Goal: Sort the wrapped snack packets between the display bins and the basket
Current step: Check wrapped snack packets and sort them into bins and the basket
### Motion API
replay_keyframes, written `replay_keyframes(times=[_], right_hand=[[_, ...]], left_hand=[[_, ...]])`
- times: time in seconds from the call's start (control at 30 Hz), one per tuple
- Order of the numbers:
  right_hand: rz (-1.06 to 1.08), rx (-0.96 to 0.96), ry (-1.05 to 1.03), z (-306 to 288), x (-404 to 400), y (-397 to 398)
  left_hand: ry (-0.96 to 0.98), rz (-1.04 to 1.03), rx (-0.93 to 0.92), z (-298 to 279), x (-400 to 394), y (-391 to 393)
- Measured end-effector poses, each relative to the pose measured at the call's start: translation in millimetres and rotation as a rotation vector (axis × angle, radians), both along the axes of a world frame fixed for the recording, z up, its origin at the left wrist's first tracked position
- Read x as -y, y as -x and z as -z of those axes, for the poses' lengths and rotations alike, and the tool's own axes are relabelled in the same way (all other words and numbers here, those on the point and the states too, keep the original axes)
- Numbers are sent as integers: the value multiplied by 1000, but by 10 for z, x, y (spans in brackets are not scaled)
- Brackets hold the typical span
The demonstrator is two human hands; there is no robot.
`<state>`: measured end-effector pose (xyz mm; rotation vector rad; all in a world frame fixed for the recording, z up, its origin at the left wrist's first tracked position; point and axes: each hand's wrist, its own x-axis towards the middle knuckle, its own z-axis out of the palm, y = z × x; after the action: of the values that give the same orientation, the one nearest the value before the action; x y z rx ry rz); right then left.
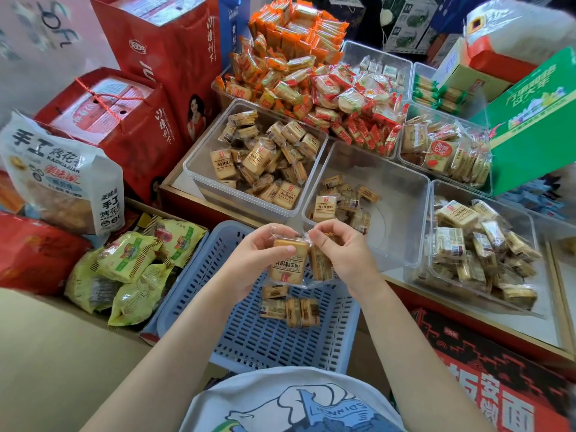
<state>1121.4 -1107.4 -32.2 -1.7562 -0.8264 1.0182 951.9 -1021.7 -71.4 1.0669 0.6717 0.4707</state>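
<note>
Head view, left to right: flour-roll bag (62,176) at 9 o'clock reads "KAOHUAJUAN". Left hand (258,260) grip pinches a tan packet (288,263) over the blue basket (249,338); right hand (346,254) grip pinches a second packet (321,260) just beside it. Best to check each label, then drop it by type: matching bin (405,213) at 1 o'clock. Packet print is too blurred to read.

The snack packet (285,263) wears thin, clear, glossy plastic film that crinkles. The basket (249,332) is matt blue slotted plastic. The display bins (402,213) are clear, smooth, hard plastic. The red gift boxes (137,120) look like glossy printed cardboard. The yellow-green bags (131,257) are shiny plastic.
</note>
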Motion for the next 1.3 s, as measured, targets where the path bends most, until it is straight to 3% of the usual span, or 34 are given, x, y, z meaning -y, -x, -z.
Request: replay_keyframes(times=[0.2, 0.37, 0.47, 0.73, 0.93, 1.13, 1.3], right_hand=[[82, -28, -8, 29, 2, 3], [52, -178, 35, 20, -18, -36], [2, -287, 37, -2, -69, -1], [-11, -312, 1, 41, -101, 112], [67, -529, -31, 74, -127, 189], [-11, -291, 77, 117, -137, 116], [13, -184, -15, 111, -139, 54]], left_hand=[[91, 82, -119, 20, -9, -26], [77, -177, -309, 117, -145, 24], [44, -195, -373, 108, -180, 2], [-55, -56, -368, 76, -155, 5], [-88, 27, -278, 144, -148, -16], [-179, 23, -251, 131, -158, -8], [-211, 58, -264, 149, -141, -82]])
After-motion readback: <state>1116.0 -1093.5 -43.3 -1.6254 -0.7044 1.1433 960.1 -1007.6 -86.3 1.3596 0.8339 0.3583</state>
